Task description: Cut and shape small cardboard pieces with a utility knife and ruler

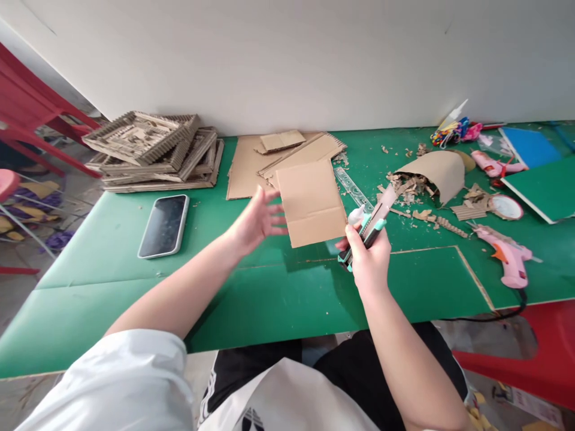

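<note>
My right hand (371, 257) is closed round a teal and black utility knife (372, 232) with its wide blade out, pointing up and away. A white nozzle-like tip (356, 215) shows beside the knife; what it belongs to is hidden. A square piece of brown cardboard (312, 206) with a crease across it seems raised above the table, its right edge at my right fingers. Whether those fingers pinch it, I cannot tell. Off its left edge, my left hand (259, 221) is open with fingers spread, slightly blurred.
Stacked corrugated cardboard frames (153, 149) and a phone (164, 226) are at left. Behind lie cardboard sheets (245, 164) and a clear ruler (353, 188). To the right are scraps under a curved cardboard piece (438, 170), tape (506, 206) and a corded pink glue gun (510, 254).
</note>
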`<state>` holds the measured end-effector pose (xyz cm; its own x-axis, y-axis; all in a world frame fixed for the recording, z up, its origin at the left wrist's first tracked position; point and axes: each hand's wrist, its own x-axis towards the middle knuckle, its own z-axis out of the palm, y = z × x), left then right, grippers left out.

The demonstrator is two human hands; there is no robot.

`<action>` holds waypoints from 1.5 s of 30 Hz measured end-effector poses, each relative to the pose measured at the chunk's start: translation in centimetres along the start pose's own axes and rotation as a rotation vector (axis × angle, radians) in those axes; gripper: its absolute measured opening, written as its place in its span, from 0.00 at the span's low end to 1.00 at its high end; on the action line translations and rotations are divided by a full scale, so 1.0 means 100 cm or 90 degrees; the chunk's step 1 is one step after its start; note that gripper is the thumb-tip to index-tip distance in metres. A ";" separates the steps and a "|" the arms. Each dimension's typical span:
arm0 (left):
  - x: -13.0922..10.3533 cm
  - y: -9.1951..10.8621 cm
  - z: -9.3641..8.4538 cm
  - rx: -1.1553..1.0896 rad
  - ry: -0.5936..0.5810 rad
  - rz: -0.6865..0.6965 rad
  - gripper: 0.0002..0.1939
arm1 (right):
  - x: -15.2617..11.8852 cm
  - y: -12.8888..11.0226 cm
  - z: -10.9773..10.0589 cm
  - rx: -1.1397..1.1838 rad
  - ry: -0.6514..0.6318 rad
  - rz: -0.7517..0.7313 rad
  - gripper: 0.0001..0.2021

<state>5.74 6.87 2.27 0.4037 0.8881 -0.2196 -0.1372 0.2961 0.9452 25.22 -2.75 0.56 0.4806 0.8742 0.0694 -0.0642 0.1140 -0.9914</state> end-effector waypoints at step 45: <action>-0.031 0.000 0.024 0.766 0.039 0.408 0.10 | -0.006 -0.006 0.004 0.012 -0.159 -0.014 0.09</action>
<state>6.63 3.27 3.53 0.5229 0.7761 0.3526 0.5948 -0.6285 0.5012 24.58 -3.14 1.12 0.2509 0.9607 0.1186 -0.0731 0.1410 -0.9873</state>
